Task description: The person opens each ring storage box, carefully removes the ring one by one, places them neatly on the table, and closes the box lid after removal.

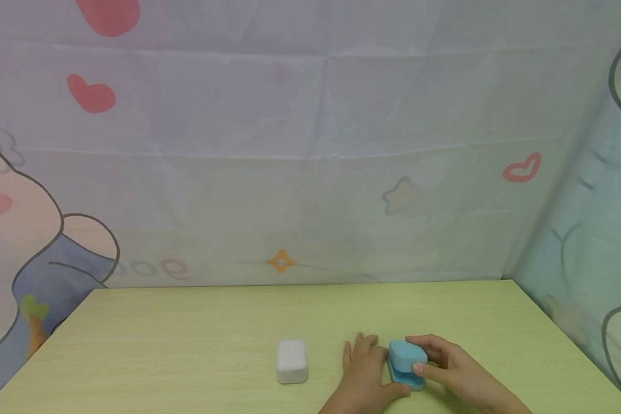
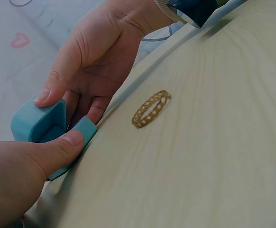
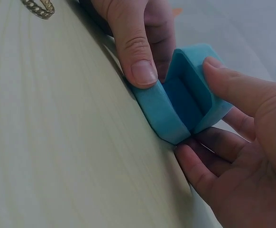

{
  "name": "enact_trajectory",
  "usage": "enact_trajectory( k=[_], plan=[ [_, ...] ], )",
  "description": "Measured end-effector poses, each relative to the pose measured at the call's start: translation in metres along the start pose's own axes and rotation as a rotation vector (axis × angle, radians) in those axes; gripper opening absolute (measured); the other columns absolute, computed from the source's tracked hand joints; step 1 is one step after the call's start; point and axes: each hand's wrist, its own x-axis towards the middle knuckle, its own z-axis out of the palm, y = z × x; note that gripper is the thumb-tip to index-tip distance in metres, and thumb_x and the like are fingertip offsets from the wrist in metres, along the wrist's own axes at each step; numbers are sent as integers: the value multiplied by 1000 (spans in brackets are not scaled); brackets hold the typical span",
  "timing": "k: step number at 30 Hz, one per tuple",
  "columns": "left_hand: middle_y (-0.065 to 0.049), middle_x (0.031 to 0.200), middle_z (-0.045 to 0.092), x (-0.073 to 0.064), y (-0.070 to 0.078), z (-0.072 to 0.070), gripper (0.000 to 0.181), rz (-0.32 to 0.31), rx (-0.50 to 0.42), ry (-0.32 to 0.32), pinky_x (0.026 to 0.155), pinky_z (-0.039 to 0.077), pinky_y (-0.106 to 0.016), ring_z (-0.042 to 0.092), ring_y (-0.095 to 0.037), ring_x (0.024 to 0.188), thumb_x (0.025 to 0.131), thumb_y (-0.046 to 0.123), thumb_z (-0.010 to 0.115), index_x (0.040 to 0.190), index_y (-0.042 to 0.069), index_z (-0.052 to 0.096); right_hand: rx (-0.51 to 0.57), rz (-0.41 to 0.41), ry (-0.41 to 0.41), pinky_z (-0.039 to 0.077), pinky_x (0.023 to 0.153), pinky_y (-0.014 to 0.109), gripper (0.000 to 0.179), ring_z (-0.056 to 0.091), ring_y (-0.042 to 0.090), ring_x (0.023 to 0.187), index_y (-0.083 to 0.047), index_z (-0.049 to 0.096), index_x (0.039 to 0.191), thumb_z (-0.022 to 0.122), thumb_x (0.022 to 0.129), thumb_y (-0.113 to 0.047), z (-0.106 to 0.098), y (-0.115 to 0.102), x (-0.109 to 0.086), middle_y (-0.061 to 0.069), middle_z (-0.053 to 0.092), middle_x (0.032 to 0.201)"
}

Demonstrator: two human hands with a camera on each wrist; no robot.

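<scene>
A small light-blue hinged jewellery box [image 1: 407, 356] stands near the table's front, its lid partly raised. My left hand [image 1: 361, 376] grips the base, thumb on the front edge in the left wrist view and fingers round the far side. My right hand [image 1: 460, 371] pinches the lid, with its thumb on one face and fingers behind. Inside the box, the right wrist view shows a dark blue hollow [image 3: 183, 102]. A gold chain-link band [image 2: 139, 121] lies on the table close by; in the head view I cannot make it out.
A white rounded box [image 1: 292, 361] sits on the pale wooden table [image 1: 186, 339], left of my hands. Behind the table hangs a printed cloth [image 1: 238, 115] with hearts and cartoon figures; another cloth side [image 1: 590, 241] closes off the right.
</scene>
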Motion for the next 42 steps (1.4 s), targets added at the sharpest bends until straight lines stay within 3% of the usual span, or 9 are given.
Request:
enact_trajectory(
  k=[17, 42],
  plan=[
    [-17, 143, 38, 0, -1, 0, 61, 16, 0, 2, 111, 6, -66, 16, -46, 141, 76, 45, 74, 118, 4, 58, 10, -15, -24, 49, 87, 16, 57, 56, -7, 109, 7, 33, 140, 56, 95, -20, 0, 1, 0, 29, 43, 140],
    [-16, 144, 37, 0, 0, -1, 62, -14, -6, -6, 113, 5, -63, 15, -44, 143, 75, 44, 75, 119, 4, 58, 41, -60, -67, 49, 87, 19, 55, 58, 2, 109, 12, 32, 137, 56, 95, -14, 0, 2, -2, 28, 47, 136]
  ],
)
